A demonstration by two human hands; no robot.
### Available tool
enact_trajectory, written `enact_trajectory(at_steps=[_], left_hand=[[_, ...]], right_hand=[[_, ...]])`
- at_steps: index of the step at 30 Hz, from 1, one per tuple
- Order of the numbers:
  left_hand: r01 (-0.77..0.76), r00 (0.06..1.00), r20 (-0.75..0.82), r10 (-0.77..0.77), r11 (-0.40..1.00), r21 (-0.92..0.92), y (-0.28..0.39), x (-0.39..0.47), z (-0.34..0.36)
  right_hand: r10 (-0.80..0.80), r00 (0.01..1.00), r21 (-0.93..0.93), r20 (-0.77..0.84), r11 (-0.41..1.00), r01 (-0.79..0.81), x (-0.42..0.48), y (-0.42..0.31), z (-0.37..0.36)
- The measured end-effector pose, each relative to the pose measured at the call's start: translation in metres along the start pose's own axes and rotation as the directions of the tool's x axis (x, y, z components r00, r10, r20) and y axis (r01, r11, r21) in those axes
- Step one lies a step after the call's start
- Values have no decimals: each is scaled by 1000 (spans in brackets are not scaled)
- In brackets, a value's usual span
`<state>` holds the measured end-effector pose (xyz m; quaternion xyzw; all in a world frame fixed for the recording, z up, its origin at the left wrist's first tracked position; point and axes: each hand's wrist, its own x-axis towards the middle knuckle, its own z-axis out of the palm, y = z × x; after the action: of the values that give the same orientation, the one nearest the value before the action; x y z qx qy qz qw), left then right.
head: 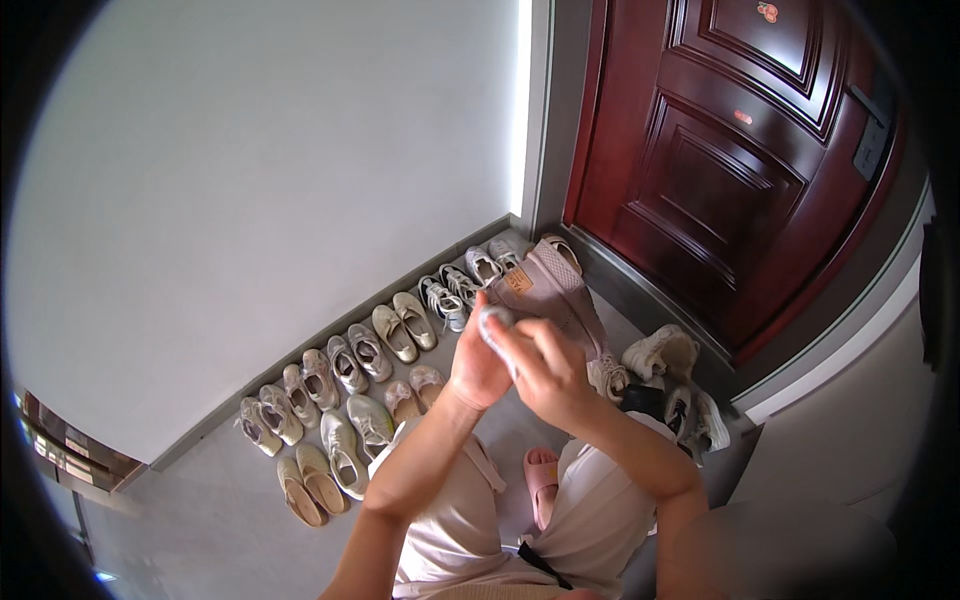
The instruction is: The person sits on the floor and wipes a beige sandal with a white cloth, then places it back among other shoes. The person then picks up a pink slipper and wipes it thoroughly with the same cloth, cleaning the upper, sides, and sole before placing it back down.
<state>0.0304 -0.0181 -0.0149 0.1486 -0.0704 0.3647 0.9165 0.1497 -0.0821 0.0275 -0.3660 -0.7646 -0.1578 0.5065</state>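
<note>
My left hand (478,364) and my right hand (553,371) meet in front of me, above the floor. Between them is a small whitish-grey object (496,321), soft-looking and blurred; its kind is unclear. The fingers of my right hand press on it from the right, and my left hand bears it from the left with the thumb pointing up. My left fingers are mostly hidden. Just beyond my hands stands a mauve fabric bag (559,289) with an orange label that bears writing. My hands cover part of it.
Along the wall (285,187) runs a row of paired shoes (367,352); more pairs, including beige slip-ons (322,480), lie nearer. White sneakers (660,352) are heaped at right. A dark red door (720,172) stands behind. My foot wears a pink slipper (540,476).
</note>
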Motion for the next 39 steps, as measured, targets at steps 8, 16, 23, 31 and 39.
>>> enact_trajectory(at_steps=[8, 16, 23, 31, 39], left_hand=[[-106, 994, -22, 111, 980, 171, -4, 2, 31], [-76, 997, 15, 76, 997, 11, 11, -1, 11], [-178, 983, -50, 180, 984, 25, 9, 1, 30], [-213, 974, 59, 217, 975, -60, 21, 1, 17], [-219, 974, 45, 221, 975, -45, 22, 2, 8]], right_hand=[[20, 993, -224, -120, 973, -47, 6, 33, -22], [-93, 984, 144, 152, 987, 71, -10, 0, -11], [61, 995, -175, -73, 982, -73, -8, 32, -14], [-15, 995, 53, 103, 999, 9, -13, 16, -13], [21, 980, 114, 199, 992, -45, -19, -2, -8]])
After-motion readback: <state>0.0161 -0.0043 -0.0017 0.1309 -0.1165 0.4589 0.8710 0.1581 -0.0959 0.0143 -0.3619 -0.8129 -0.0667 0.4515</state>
